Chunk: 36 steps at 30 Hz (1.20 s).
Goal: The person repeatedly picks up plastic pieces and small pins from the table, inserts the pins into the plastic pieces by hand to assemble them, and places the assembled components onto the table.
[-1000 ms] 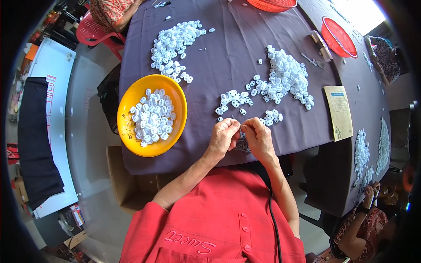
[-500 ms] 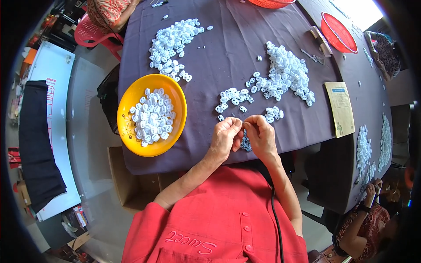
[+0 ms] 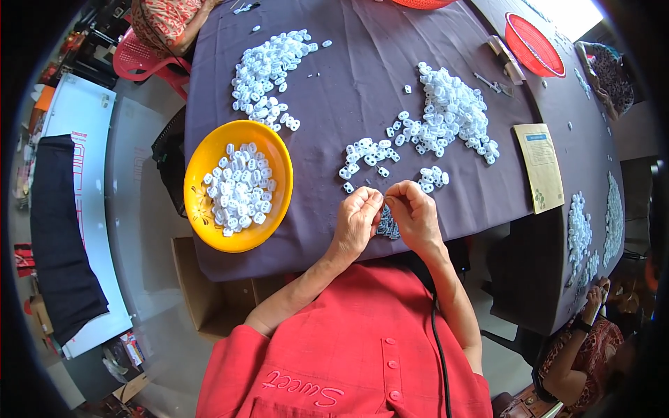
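At the near edge of the cloth-covered table, my left hand (image 3: 354, 221) and my right hand (image 3: 417, 217) meet fingertip to fingertip. Both are closed in a pinch; whatever lies between them is too small and covered to make out. Below and between them is a heap of small grey-blue, pin-like parts (image 3: 389, 226), partly hidden by my fingers. Just beyond my left fingertips lies a loose cluster of white oval two-hole plastic pieces (image 3: 362, 151). A smaller group of the same pieces (image 3: 433, 180) sits beyond my right hand.
A yellow bowl (image 3: 284, 191) of white pieces stands on the left. Larger white heaps lie at far left (image 3: 268, 70) and far right (image 3: 453, 111). A brown paper packet (image 3: 540, 167) and a red basket (image 3: 512, 45) are on the right. Co-workers sit at far left and lower right.
The whole view has shifted slightly. My hands stay pinched together in the same place, with the fingers only slightly changed; more of the grey-blue heap shows between them.
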### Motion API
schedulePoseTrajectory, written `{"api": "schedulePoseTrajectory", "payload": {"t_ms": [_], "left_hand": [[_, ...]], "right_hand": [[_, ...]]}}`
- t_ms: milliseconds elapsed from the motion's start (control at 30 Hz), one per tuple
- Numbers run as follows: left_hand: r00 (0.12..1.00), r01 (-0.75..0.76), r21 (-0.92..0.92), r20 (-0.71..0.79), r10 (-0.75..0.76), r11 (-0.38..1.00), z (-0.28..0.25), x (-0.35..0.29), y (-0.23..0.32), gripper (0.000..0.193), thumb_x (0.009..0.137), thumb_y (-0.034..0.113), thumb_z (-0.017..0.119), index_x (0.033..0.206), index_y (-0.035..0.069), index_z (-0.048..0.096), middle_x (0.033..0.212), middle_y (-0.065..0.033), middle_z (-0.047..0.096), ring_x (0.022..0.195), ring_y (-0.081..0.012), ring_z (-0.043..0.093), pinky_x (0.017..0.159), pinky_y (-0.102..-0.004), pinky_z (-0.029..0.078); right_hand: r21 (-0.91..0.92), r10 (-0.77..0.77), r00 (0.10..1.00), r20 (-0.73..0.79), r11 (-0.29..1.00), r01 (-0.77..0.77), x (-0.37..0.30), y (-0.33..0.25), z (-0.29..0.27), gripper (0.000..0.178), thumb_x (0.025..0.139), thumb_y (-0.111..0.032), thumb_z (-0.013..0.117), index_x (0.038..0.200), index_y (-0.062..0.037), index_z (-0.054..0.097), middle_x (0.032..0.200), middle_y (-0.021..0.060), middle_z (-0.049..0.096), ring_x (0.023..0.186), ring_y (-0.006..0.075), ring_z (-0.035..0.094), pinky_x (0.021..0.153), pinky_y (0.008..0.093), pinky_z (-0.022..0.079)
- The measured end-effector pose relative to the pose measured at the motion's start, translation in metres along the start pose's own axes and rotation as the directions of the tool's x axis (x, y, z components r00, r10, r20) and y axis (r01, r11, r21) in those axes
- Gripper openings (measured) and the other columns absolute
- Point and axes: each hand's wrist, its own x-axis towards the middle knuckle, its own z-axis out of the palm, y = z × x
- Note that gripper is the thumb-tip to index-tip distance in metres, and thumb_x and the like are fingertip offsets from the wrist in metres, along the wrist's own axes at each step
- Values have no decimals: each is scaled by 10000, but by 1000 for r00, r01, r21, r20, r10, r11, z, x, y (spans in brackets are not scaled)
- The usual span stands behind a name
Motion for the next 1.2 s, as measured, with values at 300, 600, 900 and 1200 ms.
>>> {"api": "schedulePoseTrajectory", "payload": {"t_ms": [300,600,900,1200], "left_hand": [[998,-66,0,8,66,998,-4,0,-5,184,921,190,466,823,46,525,602,22,479,441,-30,411,380,-179,334],[918,-358,409,-10,396,840,4,0,-9,99,873,103,529,821,19,536,617,-22,535,477,-69,485,430,-227,393],[907,-402,405,53,418,821,23,3,-14,76,880,98,535,840,33,535,639,8,534,489,-40,453,441,-187,385],[977,-205,267,116,179,942,26,-1,-8,64,884,90,523,876,27,517,698,-6,556,525,-43,490,471,-175,408]], "right_hand": [[-22,-80,994,-78,997,78,-4,1,6,27,820,-20,564,824,1,548,682,10,530,590,63,489,530,222,404],[135,201,979,-21,971,-197,-9,8,1,116,866,-124,541,820,-18,549,611,-20,492,528,35,433,466,196,347],[611,348,920,180,693,-382,-14,13,-20,206,891,-200,474,754,-47,492,575,-16,441,460,58,366,428,197,287],[514,307,906,291,749,-418,-13,15,-38,256,881,-272,495,738,-59,503,575,-41,436,485,30,367,430,186,290]]}}
